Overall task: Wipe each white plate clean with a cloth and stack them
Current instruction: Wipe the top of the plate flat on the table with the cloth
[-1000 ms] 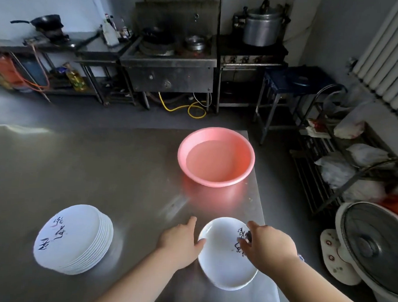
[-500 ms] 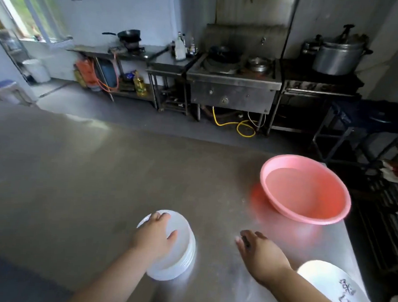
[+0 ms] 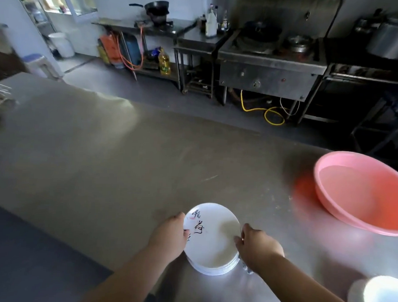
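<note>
White plates (image 3: 212,242) sit stacked low in the frame on the steel surface (image 3: 102,158). Left hand (image 3: 169,235) and right hand (image 3: 257,247) each grip the top plate's rim. Pink basin (image 3: 362,192) sits at right.

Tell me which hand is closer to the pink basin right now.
Right. The right hand is at the right rim of the plate stack, on the side facing the pink basin; the left hand is at the stack's far rim.
</note>
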The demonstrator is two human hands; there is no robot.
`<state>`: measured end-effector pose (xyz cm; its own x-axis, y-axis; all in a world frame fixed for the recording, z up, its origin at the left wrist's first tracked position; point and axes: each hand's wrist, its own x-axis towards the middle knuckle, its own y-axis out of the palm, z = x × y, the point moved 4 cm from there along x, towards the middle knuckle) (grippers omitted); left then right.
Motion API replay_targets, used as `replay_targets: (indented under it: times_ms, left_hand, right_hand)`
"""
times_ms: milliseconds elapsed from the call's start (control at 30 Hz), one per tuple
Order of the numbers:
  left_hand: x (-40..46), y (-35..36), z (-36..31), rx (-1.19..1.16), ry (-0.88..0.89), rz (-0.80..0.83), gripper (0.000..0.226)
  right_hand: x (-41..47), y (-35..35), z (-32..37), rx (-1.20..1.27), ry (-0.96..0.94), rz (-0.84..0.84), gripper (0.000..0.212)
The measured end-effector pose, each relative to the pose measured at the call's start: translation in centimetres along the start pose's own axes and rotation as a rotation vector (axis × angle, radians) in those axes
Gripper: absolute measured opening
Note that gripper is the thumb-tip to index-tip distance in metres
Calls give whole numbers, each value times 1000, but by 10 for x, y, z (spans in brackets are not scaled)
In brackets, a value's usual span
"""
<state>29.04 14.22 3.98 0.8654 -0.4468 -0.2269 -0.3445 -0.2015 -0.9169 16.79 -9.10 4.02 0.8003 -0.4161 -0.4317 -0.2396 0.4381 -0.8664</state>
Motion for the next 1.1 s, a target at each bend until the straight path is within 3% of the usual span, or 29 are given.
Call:
replay_targets:
  times_ms: [300, 400, 767, 900, 1100]
  left_hand:
    - [1, -4, -5, -223, 9, -33, 14]
    - [-1, -6, -15, -300, 38, -12, 16]
    - [-28, 46, -120, -461, 137, 149, 28]
    - [-60, 82, -149, -428, 213, 170, 29]
    - [-81, 146, -151, -279, 180, 273, 24]
  right_hand:
    - [1, -2, 0, 139, 69, 35, 18]
    - [-9, -13, -13, 245, 125, -32, 16]
    - [-81, -29, -136, 431, 276, -188, 15]
    - [-111, -14, -177, 509, 354, -156, 12]
    - [-137, 43, -208, 465, 405, -43, 10]
